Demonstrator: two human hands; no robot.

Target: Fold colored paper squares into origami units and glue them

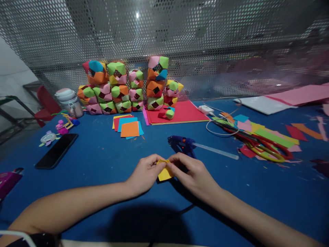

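Between my two hands is a small yellow paper piece (pixel 165 174), partly folded, just above the blue table. My left hand (pixel 146 173) pinches its upper left side with thumb and fingers. On its upper right, my right hand (pixel 194 173) pinches it too, thumb pointing in toward the other thumb. The paper's top edge is partly hidden by the fingers. Just behind my right hand lies a dark blue hot glue gun (pixel 181 143) with a clear glue stick (pixel 216 151) in its back end.
Loose paper squares (pixel 130 129) lie behind my left hand. Stacked folded-paper balls (pixel 122 92) stand along the perforated metal screen (pixel 180 41). Red sheets (pixel 190 111), scissors (pixel 267 147), paper strips (pixel 276 137) and a white cable (pixel 218 133) are right. A phone (pixel 57 151) lies left.
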